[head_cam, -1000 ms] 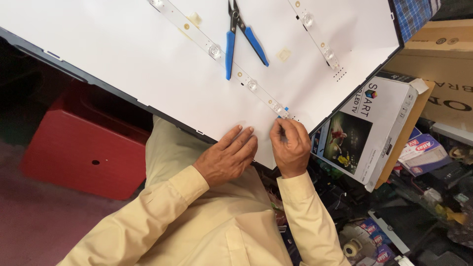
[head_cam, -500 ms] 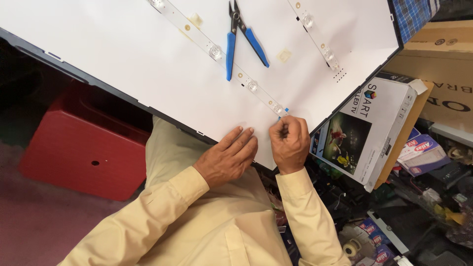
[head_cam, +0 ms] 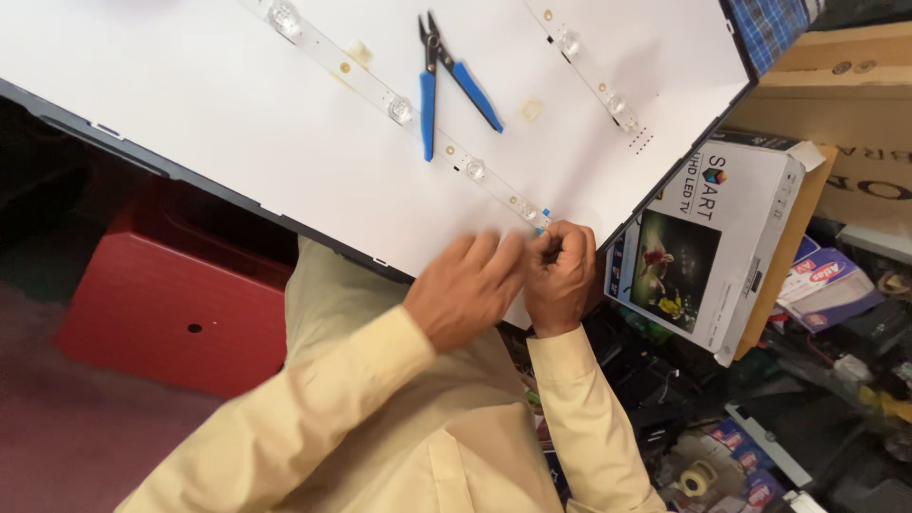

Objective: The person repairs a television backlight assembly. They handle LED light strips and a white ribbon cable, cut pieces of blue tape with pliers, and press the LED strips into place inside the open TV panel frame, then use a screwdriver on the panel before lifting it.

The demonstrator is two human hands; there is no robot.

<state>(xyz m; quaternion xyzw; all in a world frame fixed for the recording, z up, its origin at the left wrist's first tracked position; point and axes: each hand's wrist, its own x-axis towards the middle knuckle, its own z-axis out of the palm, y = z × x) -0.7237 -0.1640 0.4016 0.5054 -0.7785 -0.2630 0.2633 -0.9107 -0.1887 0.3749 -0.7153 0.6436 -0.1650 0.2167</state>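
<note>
Both hands meet at the near end of the light strip (head_cam: 446, 152) on the white panel (head_cam: 237, 123): right hand (head_cam: 560, 275) fingers pinch its blue connector (head_cam: 543, 220), left hand (head_cam: 465, 290) fingers curl loosely beside; strip looks still fixed, cutters (head_cam: 446, 71) idle

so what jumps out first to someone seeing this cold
The big white panel fills the upper left, with long light strips across it and blue-handled pliers lying near its top middle. At its lower edge the left hand and right hand meet at the end of one strip, by a small blue connector. A red crate sits at lower left.
</note>
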